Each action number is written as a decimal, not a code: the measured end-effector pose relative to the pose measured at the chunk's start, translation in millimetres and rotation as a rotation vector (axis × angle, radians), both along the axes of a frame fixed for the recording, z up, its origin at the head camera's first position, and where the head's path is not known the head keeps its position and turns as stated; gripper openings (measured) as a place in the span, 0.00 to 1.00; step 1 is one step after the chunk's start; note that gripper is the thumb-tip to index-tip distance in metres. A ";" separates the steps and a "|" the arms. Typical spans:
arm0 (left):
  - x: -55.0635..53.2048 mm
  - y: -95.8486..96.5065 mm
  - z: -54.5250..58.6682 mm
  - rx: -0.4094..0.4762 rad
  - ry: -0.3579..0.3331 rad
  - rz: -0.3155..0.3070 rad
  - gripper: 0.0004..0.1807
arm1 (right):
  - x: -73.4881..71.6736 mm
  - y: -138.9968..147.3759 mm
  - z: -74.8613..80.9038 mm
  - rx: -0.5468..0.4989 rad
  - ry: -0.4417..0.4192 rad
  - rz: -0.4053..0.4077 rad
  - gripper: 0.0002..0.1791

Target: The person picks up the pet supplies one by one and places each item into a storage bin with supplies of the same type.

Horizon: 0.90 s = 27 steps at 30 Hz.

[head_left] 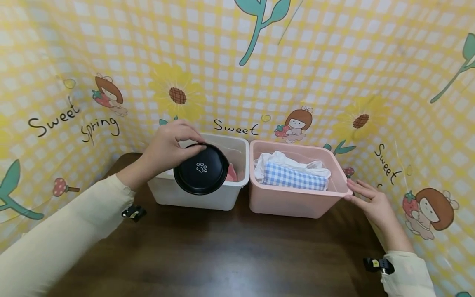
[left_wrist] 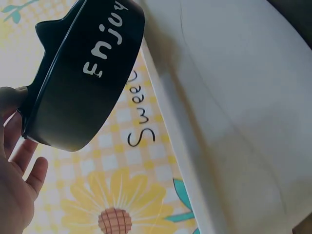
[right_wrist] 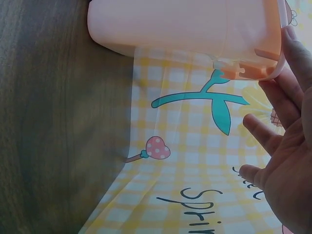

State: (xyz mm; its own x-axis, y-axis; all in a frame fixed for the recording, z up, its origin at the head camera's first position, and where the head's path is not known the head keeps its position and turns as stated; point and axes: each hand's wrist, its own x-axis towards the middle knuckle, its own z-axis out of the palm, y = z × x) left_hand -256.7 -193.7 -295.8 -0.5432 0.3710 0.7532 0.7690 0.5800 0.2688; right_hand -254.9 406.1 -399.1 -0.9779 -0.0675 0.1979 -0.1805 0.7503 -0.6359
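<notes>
My left hand [head_left: 168, 144] pinches the rim of a black pet bowl [head_left: 198, 175] between thumb and fingers. The bowl is tilted over the white bin [head_left: 196, 198], and a paw print shows inside it. In the left wrist view the bowl's side reads "Enjoy" and its rim has a pointed ear. On the right, my right hand [head_left: 372, 204] grips the outer rim corner of a pink bin [head_left: 289, 204], thumb and fingers on either side of the edge. Folded blue-and-white checked cloth [head_left: 295, 175] lies in the pink bin with crumpled white fabric [head_left: 280, 159].
The two bins stand side by side on a dark wooden table [head_left: 222, 251]. Part of a pink item [head_left: 231, 172] shows inside the white bin, mostly behind the bowl. A yellow checked sheet [head_left: 208, 53] with printed flowers and figures hangs behind and around the table.
</notes>
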 end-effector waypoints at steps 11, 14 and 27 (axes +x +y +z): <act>-15.3 -18.0 12.4 -0.029 0.028 0.014 0.09 | 3.7 -1.4 2.6 0.001 -0.032 0.006 0.34; -20.2 -22.4 12.6 -0.035 0.031 0.020 0.08 | 5.1 -0.4 2.1 0.001 -0.027 0.005 0.34; -49.7 -40.7 3.8 0.007 -0.178 0.174 0.05 | 3.7 -1.9 4.1 0.029 -0.003 0.018 0.33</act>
